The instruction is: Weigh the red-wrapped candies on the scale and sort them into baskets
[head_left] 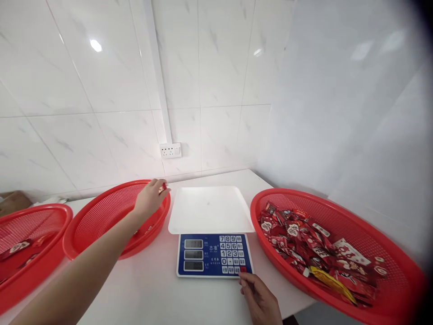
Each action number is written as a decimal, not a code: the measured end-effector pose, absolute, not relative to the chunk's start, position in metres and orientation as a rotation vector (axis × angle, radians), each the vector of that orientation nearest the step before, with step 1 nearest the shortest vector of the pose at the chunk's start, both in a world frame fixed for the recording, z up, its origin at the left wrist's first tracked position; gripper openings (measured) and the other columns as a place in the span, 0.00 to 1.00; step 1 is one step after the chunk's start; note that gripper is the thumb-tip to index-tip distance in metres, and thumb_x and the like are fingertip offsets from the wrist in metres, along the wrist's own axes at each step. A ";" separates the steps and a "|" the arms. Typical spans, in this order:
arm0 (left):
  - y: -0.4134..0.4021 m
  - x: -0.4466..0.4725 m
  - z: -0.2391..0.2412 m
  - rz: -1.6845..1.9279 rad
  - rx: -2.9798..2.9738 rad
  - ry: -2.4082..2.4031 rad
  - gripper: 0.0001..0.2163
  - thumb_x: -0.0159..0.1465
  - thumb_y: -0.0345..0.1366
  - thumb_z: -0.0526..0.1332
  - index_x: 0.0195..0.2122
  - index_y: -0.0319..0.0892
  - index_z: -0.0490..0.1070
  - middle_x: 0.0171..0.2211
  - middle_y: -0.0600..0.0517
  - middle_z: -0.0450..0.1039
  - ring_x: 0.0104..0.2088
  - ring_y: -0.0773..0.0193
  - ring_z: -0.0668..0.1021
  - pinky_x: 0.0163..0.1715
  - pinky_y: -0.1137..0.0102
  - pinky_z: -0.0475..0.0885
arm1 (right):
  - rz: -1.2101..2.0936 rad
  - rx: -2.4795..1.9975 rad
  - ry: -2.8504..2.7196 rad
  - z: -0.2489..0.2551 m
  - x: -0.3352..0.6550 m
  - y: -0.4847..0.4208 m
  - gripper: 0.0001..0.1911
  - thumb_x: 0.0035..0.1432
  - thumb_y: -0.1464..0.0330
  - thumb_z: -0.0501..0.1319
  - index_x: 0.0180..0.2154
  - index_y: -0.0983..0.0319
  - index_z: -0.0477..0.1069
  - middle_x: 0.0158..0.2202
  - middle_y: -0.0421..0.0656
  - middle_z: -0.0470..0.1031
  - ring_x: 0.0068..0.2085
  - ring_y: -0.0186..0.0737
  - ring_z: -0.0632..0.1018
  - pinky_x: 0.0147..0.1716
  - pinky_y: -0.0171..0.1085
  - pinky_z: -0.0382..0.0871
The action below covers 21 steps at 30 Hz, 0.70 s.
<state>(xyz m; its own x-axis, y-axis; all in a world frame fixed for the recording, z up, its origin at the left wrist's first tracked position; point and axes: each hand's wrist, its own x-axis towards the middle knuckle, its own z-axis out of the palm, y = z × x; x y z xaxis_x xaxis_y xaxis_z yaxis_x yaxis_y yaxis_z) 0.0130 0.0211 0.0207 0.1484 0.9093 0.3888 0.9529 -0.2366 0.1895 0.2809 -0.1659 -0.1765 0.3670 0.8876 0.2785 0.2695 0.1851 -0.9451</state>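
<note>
Bright red on the left basket [34, 271], middle basket [98, 212] and right basket [340, 219], patterned with fine mesh. Mostly red and maroon on the packets [304, 243], with white lettering; yellow on one wrapper [333, 283]. White on the pan [208, 210]; deep blue on the panel [210, 267], with white keys [228, 253], one red key [242, 269] and grey displays [193, 254]. White with grey veining on the tiles [115, 81]; plain white on the counter [152, 289].

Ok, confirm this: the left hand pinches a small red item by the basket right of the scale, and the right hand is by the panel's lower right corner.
Not quite: the head view shows the left hand with the small red item by the basket left of the scale; the right hand is by the lower right corner of the panel.
</note>
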 end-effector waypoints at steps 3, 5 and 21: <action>0.016 -0.021 0.019 -0.593 -2.186 -2.034 0.16 0.63 0.48 0.45 0.44 0.46 0.63 0.46 0.47 0.68 0.38 0.56 0.75 0.26 0.68 0.67 | 0.641 -1.354 -1.214 -0.177 0.286 -0.166 0.14 0.52 0.57 0.59 0.34 0.60 0.74 0.30 0.46 0.77 0.30 0.40 0.78 0.29 0.31 0.74; 0.015 -0.037 0.011 -0.524 -2.150 -2.123 0.19 0.63 0.50 0.44 0.45 0.45 0.64 0.47 0.45 0.69 0.38 0.54 0.75 0.29 0.64 0.69 | 0.651 -1.362 -1.246 -0.178 0.289 -0.166 0.14 0.52 0.58 0.59 0.35 0.60 0.74 0.31 0.46 0.77 0.30 0.40 0.78 0.29 0.31 0.74; -0.074 0.057 -0.013 -1.517 -2.587 -1.728 0.20 0.59 0.51 0.51 0.49 0.48 0.64 0.49 0.47 0.70 0.47 0.51 0.74 0.35 0.61 0.76 | 0.186 -1.476 -1.572 -0.080 0.317 -0.172 0.12 0.58 0.70 0.51 0.40 0.60 0.71 0.35 0.45 0.75 0.37 0.39 0.75 0.38 0.37 0.70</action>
